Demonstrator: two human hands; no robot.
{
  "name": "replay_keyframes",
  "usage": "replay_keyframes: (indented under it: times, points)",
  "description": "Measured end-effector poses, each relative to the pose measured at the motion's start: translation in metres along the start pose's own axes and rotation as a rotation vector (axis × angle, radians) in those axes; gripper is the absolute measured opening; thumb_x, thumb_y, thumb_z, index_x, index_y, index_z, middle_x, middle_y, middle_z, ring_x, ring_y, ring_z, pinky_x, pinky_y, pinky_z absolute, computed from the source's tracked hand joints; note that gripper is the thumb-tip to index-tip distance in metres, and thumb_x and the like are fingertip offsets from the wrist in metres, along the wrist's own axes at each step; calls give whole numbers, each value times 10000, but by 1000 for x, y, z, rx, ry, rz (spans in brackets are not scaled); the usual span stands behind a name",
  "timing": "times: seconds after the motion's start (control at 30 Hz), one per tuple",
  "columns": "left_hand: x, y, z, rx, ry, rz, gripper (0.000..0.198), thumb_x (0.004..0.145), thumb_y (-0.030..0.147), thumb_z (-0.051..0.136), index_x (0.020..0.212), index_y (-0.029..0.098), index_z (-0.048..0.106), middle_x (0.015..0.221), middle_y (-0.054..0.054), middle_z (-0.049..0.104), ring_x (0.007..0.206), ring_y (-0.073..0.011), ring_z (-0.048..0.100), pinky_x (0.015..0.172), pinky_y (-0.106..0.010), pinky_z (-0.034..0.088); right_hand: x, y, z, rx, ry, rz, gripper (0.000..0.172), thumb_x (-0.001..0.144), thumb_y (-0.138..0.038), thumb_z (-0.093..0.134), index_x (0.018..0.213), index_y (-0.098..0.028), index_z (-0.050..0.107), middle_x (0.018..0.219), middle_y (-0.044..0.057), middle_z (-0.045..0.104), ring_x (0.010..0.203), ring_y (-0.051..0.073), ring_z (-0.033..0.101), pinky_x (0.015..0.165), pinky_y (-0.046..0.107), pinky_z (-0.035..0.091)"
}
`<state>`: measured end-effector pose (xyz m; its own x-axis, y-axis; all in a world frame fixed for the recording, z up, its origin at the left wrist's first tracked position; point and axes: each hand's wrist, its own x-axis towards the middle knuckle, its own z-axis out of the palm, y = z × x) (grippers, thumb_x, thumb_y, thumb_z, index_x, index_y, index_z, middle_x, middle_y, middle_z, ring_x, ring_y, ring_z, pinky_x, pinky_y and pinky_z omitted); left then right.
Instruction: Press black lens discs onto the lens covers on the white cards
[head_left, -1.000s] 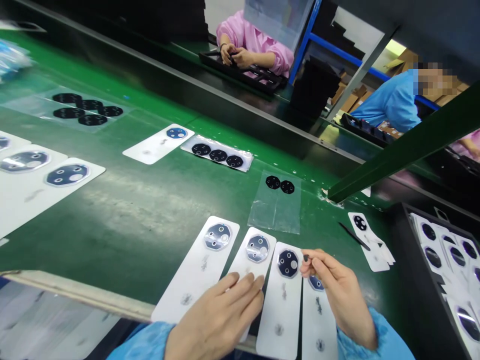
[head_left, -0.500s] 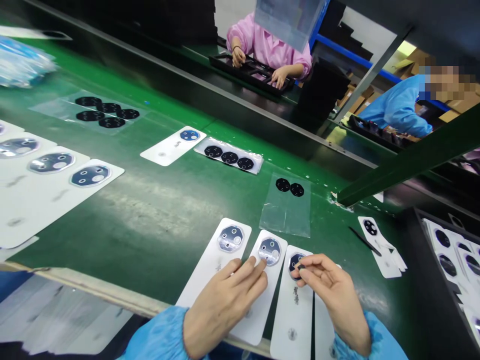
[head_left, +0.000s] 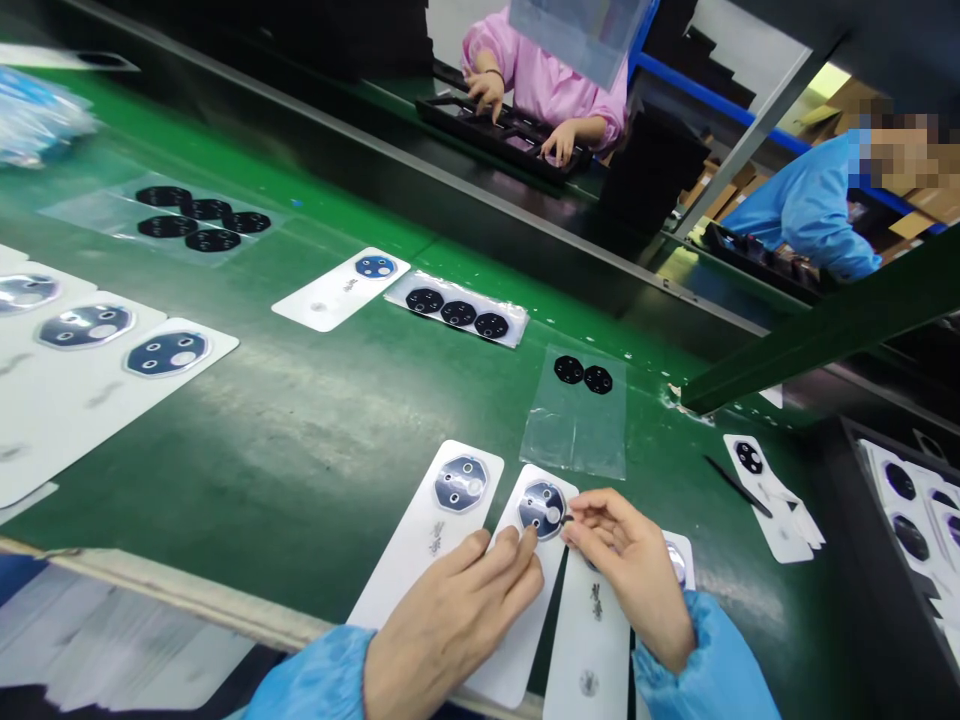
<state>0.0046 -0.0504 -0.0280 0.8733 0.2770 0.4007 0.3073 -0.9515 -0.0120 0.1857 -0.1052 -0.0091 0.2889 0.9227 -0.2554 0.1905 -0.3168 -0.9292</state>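
Note:
Several long white panels, each with a shiny octagonal camera-shaped disc near its top, lie side by side at the front edge. My left hand (head_left: 466,610) rests on the second white panel (head_left: 517,655), fingers lying over it with nothing held, fingertips by the lower edge of its octagonal disc (head_left: 541,509). My right hand (head_left: 626,565) pinches a small dark piece (head_left: 568,519) at the right edge of that disc. It partly covers the third panel (head_left: 587,650) and its disc. The leftmost panel (head_left: 427,545) lies uncovered beside my left hand.
Black octagonal stickers lie on clear sheets (head_left: 574,440) farther back. More white panels (head_left: 67,390) overlap at left. A black pen-like tool (head_left: 739,487) lies near a panel at right, beside a dark tray (head_left: 862,520). Two people work beyond the green post (head_left: 810,335).
My right hand has moved left with the small dark piece, from over the third panel's disc to the edge of the second's. My left hand stays almost in place.

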Motion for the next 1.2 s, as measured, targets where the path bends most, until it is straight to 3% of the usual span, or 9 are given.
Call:
replay_keyframes:
  times: [0.07, 0.17, 0.3, 0.43, 0.53, 0.6, 0.7, 0.83, 1.2]
  points:
    - [1, 0, -1, 4, 0, -5, 291, 876, 25, 319, 967, 134, 572, 1100, -82, 625, 960, -189, 512, 802, -333, 331, 3, -2, 5, -171, 2, -145, 69, 839, -233, 562, 814, -204, 620, 837, 24, 560, 786, 154, 562, 702, 279, 458]
    - [2, 0, -1, 13, 2, -9, 302, 878, 22, 304, 950, 131, 577, 1072, -80, 631, 950, -188, 512, 802, -333, 326, 5, -1, 14, -424, 75, -384, 152, 855, -127, 502, 787, -198, 618, 875, 39, 471, 847, 171, 506, 737, 306, 434]
    - [2, 0, 0, 13, -2, -4, 282, 878, 33, 319, 963, 120, 573, 1071, -90, 625, 942, -189, 518, 789, -330, 332, 2, 5, 27, -603, 137, -518, 213, 857, -47, 431, 845, -186, 591, 902, 57, 425, 869, 188, 454, 713, 322, 427]
    - [1, 0, 1, 13, 2, 1, 279, 883, 36, 314, 970, 114, 567, 1055, -97, 627, 923, -187, 526, 782, -328, 341, 5, 7, 29, -677, 125, -513, 236, 859, -42, 409, 824, -191, 588, 897, 55, 435, 846, 194, 437, 694, 339, 413]
    - [0, -1, 2, 12, -16, 9, 267, 879, 30, 320, 965, 118, 557, 1083, -100, 619, 920, -183, 528, 783, -326, 347, 10, 3, 22, -577, 82, -434, 180, 858, -95, 472, 785, -203, 597, 865, 34, 434, 838, 185, 448, 731, 343, 422]
    - [0, -1, 3, 6, -27, 13, 256, 879, 33, 326, 963, 120, 552, 1108, -103, 610, 921, -182, 531, 786, -327, 349, 10, 0, 18, -535, 119, -400, 160, 857, -125, 497, 772, -208, 603, 847, 25, 428, 838, 184, 451, 740, 341, 421]
    - [0, -1, 3, 7, -34, 14, 254, 883, 35, 324, 970, 115, 549, 1118, -110, 605, 926, -185, 537, 787, -329, 352, 6, -2, 19, -605, 210, -454, 169, 867, -121, 483, 814, -209, 617, 871, 36, 423, 850, 192, 436, 727, 342, 409]
    - [2, -1, 0, 14, -23, 8, 283, 886, 23, 299, 968, 108, 556, 1058, -106, 626, 916, -187, 540, 781, -330, 350, 1, -2, 27, -709, 181, -525, 248, 857, -43, 447, 805, -208, 625, 901, 52, 438, 852, 194, 431, 702, 329, 406]
    - [-1, -1, 2, 20, -39, 19, 229, 881, 40, 349, 977, 108, 546, 1086, -113, 613, 939, -195, 528, 791, -336, 343, 2, -4, 26, -747, 206, -544, 204, 863, -66, 482, 796, -201, 619, 867, 44, 420, 837, 193, 413, 696, 333, 400]
